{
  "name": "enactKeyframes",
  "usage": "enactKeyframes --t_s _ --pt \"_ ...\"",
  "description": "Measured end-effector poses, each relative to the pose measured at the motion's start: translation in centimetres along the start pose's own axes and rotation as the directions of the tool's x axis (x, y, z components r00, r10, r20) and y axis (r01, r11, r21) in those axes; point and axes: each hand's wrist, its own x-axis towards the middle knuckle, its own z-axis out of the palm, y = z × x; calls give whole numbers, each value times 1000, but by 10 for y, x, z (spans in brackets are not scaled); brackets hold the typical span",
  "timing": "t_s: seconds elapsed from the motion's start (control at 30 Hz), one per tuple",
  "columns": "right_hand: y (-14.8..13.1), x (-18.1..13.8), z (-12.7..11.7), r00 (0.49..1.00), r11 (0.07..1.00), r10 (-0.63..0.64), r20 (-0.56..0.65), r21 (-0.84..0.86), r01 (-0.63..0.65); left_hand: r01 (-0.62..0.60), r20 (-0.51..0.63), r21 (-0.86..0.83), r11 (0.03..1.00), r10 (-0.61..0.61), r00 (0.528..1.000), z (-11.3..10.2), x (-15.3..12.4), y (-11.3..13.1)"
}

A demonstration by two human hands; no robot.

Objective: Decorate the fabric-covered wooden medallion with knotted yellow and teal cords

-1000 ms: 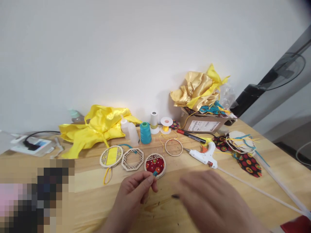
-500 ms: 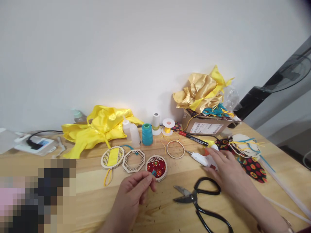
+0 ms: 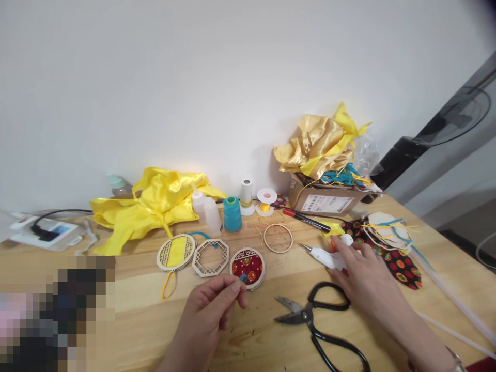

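My left hand [image 3: 211, 310] is pinched shut on a small teal piece at the lower edge of a round wooden ornament with red patterned fabric [image 3: 248, 266]. Over at the right, my right hand [image 3: 368, 279] closes around the handle of a white glue gun [image 3: 323, 256] that lies on the wooden table [image 3: 135, 310], nozzle pointing left. Black scissors [image 3: 313, 320] lie open just in front of that hand. Left of the red ornament sit an octagonal wooden frame [image 3: 211, 257] and an oval frame with yellow fabric [image 3: 176, 251].
Behind stand a teal thread cone [image 3: 232, 213], a white spool [image 3: 246, 196], a yellow cord reel [image 3: 266, 199], two squeeze bottles [image 3: 209, 212] and a bare wooden ring [image 3: 278, 237]. Yellow satin [image 3: 155, 201] lies at left, a cardboard box of fabric [image 3: 325, 199] and a red marker [image 3: 306, 219] at right.
My right hand put the scissors down on the table, moved right to the glue gun and closed on it. The left hand kept its pinch at the red ornament.
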Motion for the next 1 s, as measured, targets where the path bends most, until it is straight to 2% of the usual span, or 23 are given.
enactKeyframes --t_s 0.23,0.4,0.5,0.57,0.7,0.87,1.0 --pt "3 4 -5 997 995 59 54 -80 -55 11 -10 -8 1000 -11 1000 -2 1 -2" --pt "-27 34 -31 992 990 -123 -15 62 124 27 0 -15 1000 -27 1000 -1 0 -2" --pt "-55 67 -40 977 974 -205 67 118 196 23 10 -18 1000 -23 1000 -1 0 -2" --pt "-72 90 -39 957 966 -254 139 78 246 17 4 -29 999 -17 1000 0 1 -1" --pt "-91 122 -25 948 966 -257 188 49 252 13 -19 -50 999 -14 1000 0 1 0" --pt "-95 135 -11 944 969 -246 221 56 239 10 -20 -31 999 -11 1000 -1 2 0" --pt "-89 138 -14 948 970 -239 212 93 224 25 -8 -25 999 -25 1000 -2 3 -1"
